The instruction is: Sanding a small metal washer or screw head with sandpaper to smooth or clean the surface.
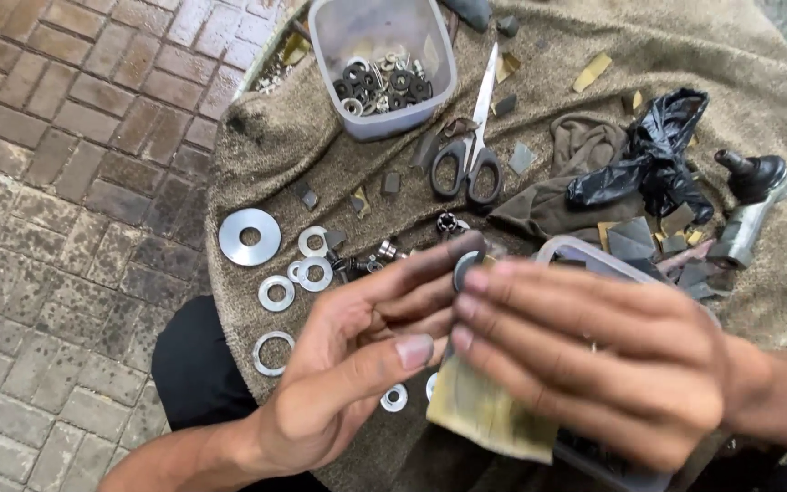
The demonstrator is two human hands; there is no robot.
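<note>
My left hand and my right hand meet in the middle of the view over a brown cloth. Between their fingertips sits a small dark round washer, pinched by my left fingers and touched by my right. A yellowish strip of worn material hangs below my right hand; which hand grips it is hidden. Several flat metal washers lie on the cloth left of my left hand.
A clear plastic tub with washers and rings stands at the top. Black-handled scissors, a black plastic bag, a metal ball-joint part and cut scraps lie on the cloth. Another clear container sits under my right hand. Brick paving lies left.
</note>
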